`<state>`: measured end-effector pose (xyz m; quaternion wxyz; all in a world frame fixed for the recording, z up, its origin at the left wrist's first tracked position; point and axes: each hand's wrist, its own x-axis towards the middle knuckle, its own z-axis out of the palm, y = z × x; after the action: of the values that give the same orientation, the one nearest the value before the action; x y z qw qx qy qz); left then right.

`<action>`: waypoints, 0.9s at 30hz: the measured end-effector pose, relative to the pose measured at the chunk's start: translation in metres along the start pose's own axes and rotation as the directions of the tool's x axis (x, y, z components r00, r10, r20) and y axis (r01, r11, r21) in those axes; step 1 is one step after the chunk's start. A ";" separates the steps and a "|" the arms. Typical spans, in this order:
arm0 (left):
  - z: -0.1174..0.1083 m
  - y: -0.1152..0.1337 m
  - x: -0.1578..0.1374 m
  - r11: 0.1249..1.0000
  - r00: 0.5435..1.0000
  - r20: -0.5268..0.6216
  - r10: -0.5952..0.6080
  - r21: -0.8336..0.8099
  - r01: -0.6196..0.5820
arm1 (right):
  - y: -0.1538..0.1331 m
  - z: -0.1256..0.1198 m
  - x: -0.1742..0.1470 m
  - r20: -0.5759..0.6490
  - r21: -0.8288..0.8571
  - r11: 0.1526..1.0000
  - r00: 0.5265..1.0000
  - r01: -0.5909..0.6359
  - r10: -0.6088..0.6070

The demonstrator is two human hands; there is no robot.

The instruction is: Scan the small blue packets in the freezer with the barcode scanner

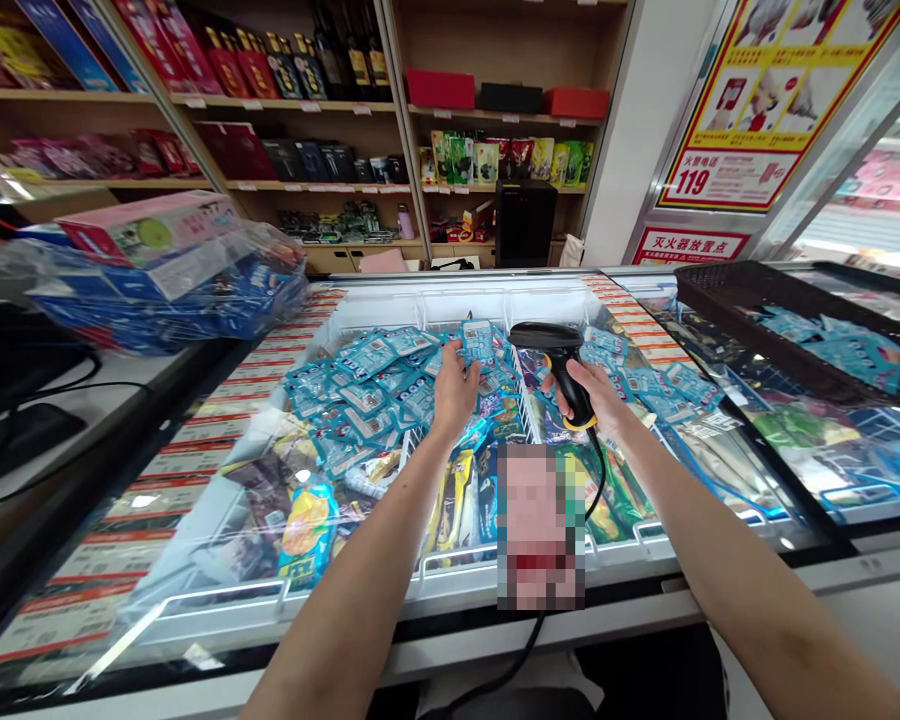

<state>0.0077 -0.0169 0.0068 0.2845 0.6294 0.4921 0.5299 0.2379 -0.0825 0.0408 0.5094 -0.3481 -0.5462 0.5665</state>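
My right hand [596, 392] is wrapped round the grip of a black and yellow barcode scanner [546, 338], its head pointing left. The scanner's black cable hangs down toward me. With my left hand [457, 388] I pinch the left edge of a small blue packet [478, 340], whose pale label side faces up. The packet is just left of the scanner's head. Around and beneath my left hand, a heap of similar blue packets [375, 358] lies on the glass top of the freezer [217, 545]. More blue packets [671, 388] lie to the right of my right hand.
A dark woven basket [787, 345] with blue packets stands on the right. Plastic-wrapped boxes [172, 270] are stacked at the left. Shelves [285, 100] of goods line the back. Ice-cream packs [307, 525] show beneath the glass. A pixelated patch covers something near the front edge.
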 end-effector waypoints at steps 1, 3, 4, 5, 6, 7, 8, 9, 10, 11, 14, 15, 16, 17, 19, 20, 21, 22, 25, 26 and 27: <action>0.000 0.000 0.000 1.000 1.000 -0.001 0.000 0.000 0.000 | 0.000 0.000 0.000 0.003 0.010 1.000 1.000 0.004 -0.004; 0.000 0.000 0.000 1.000 1.000 -0.004 0.004 0.000 -0.004 | -0.001 0.000 0.000 0.006 0.022 1.000 1.000 0.007 -0.007; 0.000 0.001 0.000 1.000 1.000 -0.005 0.008 0.004 -0.008 | -0.001 0.000 0.000 0.011 0.023 1.000 1.000 0.006 -0.006; 0.000 0.001 0.000 1.000 1.000 -0.007 0.010 0.010 -0.010 | -0.002 0.000 0.000 0.017 0.023 1.000 1.000 0.007 -0.007; 0.000 0.001 0.000 1.000 1.000 -0.009 0.010 0.016 -0.010 | -0.002 0.000 0.000 0.024 0.026 1.000 1.000 0.009 -0.010; 0.000 0.001 0.000 1.000 1.000 -0.010 0.008 0.023 -0.008 | -0.003 0.001 -0.001 0.034 0.029 1.000 0.999 0.011 -0.012; 0.000 0.001 0.000 1.000 1.000 -0.010 0.004 0.026 -0.004 | -0.003 0.001 -0.001 0.042 0.033 0.999 0.999 0.013 -0.014; 0.000 0.001 0.000 1.000 1.000 -0.009 0.001 0.026 0.000 | -0.003 0.001 -0.001 0.046 0.035 0.999 0.999 0.016 -0.018; 0.000 0.001 0.000 1.000 1.000 -0.009 -0.002 0.025 0.003 | -0.003 0.001 -0.001 0.044 0.036 0.999 0.999 0.020 -0.021; 0.000 0.001 0.000 1.000 1.000 -0.012 -0.003 0.023 0.004 | -0.003 0.002 -0.002 0.038 0.035 0.999 0.999 0.025 -0.026; 0.000 0.001 0.000 1.000 1.000 -0.021 -0.009 0.007 0.009 | -0.004 0.002 -0.002 0.013 0.032 0.999 0.999 0.038 -0.039; 0.000 0.002 0.000 1.000 1.000 -0.025 -0.014 -0.015 0.013 | -0.004 0.002 -0.002 0.006 0.033 0.999 0.999 0.040 -0.041; 0.000 0.004 0.000 0.999 0.999 -0.032 -0.021 -0.044 0.019 | -0.005 0.000 -0.002 -0.004 0.035 0.998 0.999 0.045 -0.045; -0.001 0.006 0.001 0.997 0.999 -0.041 -0.029 -0.075 0.026 | -0.005 -0.001 -0.001 -0.020 0.037 0.998 0.999 0.050 -0.050; -0.005 0.011 0.005 0.991 0.996 -0.075 -0.047 -0.127 0.038 | -0.005 -0.007 0.000 -0.070 0.032 0.998 0.996 0.060 -0.058; -0.008 0.014 0.007 0.989 0.994 -0.096 -0.054 -0.142 0.040 | -0.004 -0.010 0.001 -0.102 0.025 0.998 0.993 0.065 -0.062; -0.012 0.017 0.009 0.988 0.991 -0.119 -0.059 -0.152 0.041 | -0.003 -0.014 0.002 -0.137 0.017 0.998 0.989 0.067 -0.064; -0.017 0.019 0.011 0.986 0.988 -0.138 -0.061 -0.163 0.038 | -0.002 -0.019 0.004 -0.170 0.010 0.998 0.983 0.067 -0.064; -0.033 0.020 0.017 0.991 0.984 -0.174 -0.045 -0.132 0.022 | 0.001 -0.031 0.007 -0.264 0.002 0.998 0.963 0.061 -0.058; -0.038 0.018 0.019 0.994 0.981 -0.186 -0.044 -0.106 0.024 | 0.002 -0.034 0.008 -0.291 0.005 0.998 0.955 0.062 -0.058; -0.043 0.015 0.020 0.996 0.979 -0.200 -0.050 -0.083 0.034 | 0.003 -0.037 0.009 -0.313 0.010 0.998 0.948 0.064 -0.058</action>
<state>-0.0290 -0.0107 0.0401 0.2690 0.5502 0.5100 0.6040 0.2703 -0.0643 0.0331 0.6102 -0.4111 -0.4636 0.4936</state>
